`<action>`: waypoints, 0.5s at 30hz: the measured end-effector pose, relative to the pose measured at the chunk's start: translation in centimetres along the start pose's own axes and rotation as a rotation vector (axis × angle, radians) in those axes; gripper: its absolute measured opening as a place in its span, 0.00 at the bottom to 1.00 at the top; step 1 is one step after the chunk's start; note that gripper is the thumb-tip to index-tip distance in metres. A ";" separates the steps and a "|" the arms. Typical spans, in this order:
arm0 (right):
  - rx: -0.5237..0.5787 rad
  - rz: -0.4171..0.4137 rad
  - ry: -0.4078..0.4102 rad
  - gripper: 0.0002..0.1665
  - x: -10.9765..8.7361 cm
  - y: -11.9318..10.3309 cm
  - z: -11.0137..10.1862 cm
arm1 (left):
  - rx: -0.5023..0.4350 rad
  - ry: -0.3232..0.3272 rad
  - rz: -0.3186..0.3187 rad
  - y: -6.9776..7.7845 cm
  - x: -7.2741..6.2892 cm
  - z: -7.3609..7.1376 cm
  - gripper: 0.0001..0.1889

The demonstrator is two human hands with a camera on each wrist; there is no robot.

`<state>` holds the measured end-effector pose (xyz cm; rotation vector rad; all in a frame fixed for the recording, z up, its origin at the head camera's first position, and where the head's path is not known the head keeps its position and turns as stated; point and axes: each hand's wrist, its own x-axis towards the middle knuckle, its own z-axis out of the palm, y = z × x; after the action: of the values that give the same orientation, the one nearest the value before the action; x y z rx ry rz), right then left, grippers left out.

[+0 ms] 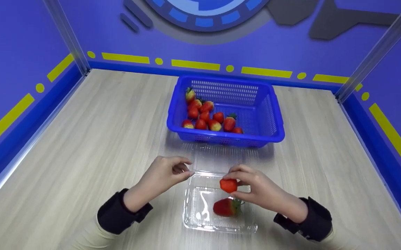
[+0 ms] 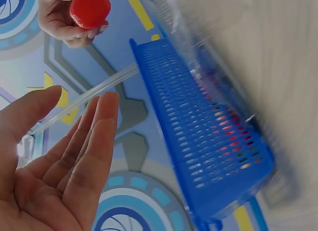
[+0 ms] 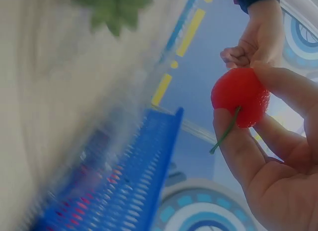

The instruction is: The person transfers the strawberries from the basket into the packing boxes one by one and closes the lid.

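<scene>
My right hand (image 1: 256, 184) pinches a red strawberry (image 1: 228, 185) between thumb and fingers, over the right side of a clear plastic box (image 1: 195, 211). A thin green stem hangs from this strawberry (image 3: 241, 94) in the right wrist view. Inside the box lies a larger strawberry (image 1: 224, 207) on its side, its green leaves toward the right. Near the box's far left corner, my left hand (image 1: 167, 173) holds nothing, its thumb and fingers apart. The left wrist view shows that hand (image 2: 74, 166) with fingers extended.
Behind the box stands a blue plastic basket (image 1: 277, 128) with slotted walls. Several strawberries (image 1: 205, 116) lie toward its left side. The box's transparent lid (image 1: 207, 156) extends toward the basket. Blue panels (image 1: 117, 41) enclose the wooden table (image 1: 99, 139) at back and sides.
</scene>
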<state>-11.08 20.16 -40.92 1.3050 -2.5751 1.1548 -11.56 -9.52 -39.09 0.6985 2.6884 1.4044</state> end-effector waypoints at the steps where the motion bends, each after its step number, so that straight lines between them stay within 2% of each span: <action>1: 0.009 0.014 -0.009 0.21 -0.2 0.1 0.2 | 0.001 -0.001 -0.009 -0.3 -0.2 0.1 0.14; 7: 0.023 0.097 -0.067 0.21 -0.6 0.4 1.3 | -0.012 -0.016 -0.083 -1.9 -1.2 0.7 0.15; 10: -0.016 0.122 -0.097 0.21 -0.6 0.5 1.6 | -0.003 -0.040 -0.115 -2.6 -1.4 1.1 0.16; 15: -0.013 0.161 -0.147 0.21 -0.7 0.7 2.2 | 0.001 -0.084 -0.162 -3.4 -1.5 2.0 0.16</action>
<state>-10.51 19.54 -43.19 1.2450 -2.8343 1.1005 -10.99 -10.26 -43.21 0.5137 2.6147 1.3048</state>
